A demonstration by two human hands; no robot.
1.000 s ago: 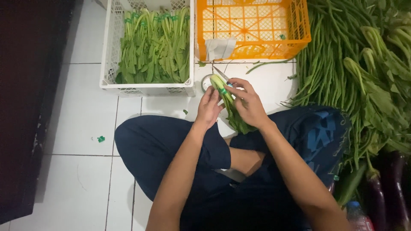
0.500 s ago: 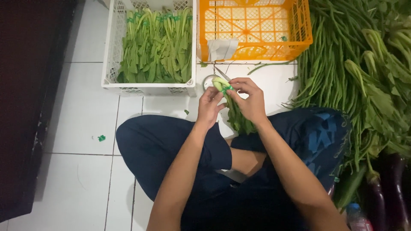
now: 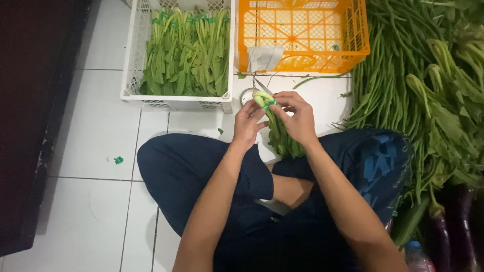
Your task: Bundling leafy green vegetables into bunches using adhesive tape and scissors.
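Left hand: my left hand [image 3: 248, 122] closes on the stem end of the bundle of greens [image 3: 279, 126], fingers curled around its near-left side.
Right hand: my right hand [image 3: 298, 117] grips the same bundle from the other side, fingertips pinching at the green tie [image 3: 270, 104] wrapped near the cut stems.
Bundle: it sits between both hands, stems pointing away from me, leaves hanging down toward my lap, over my crossed legs.
Ahead of the hands: a roll of tape [image 3: 247, 94] and a thin blade-like tool [image 3: 263, 86] lie on the floor [image 3: 96, 136] just beyond my fingers; I cannot tell the tool's kind.
Edges: the white crate [image 3: 132, 75] of tied greens stands ahead and to the left, the orange crate [image 3: 359, 45] straight ahead, their near walls close to my knuckles.
Right side: a heap of long beans [image 3: 388, 85] and leafy stalks crowds in next to my right knee; eggplants [image 3: 461, 221] lie by my hip.
Open room: bare tile to the left of my left knee, up to a dark wall.
Change: since a second ago the bundle has swung more upright, and my right fingers have moved up to the tie.
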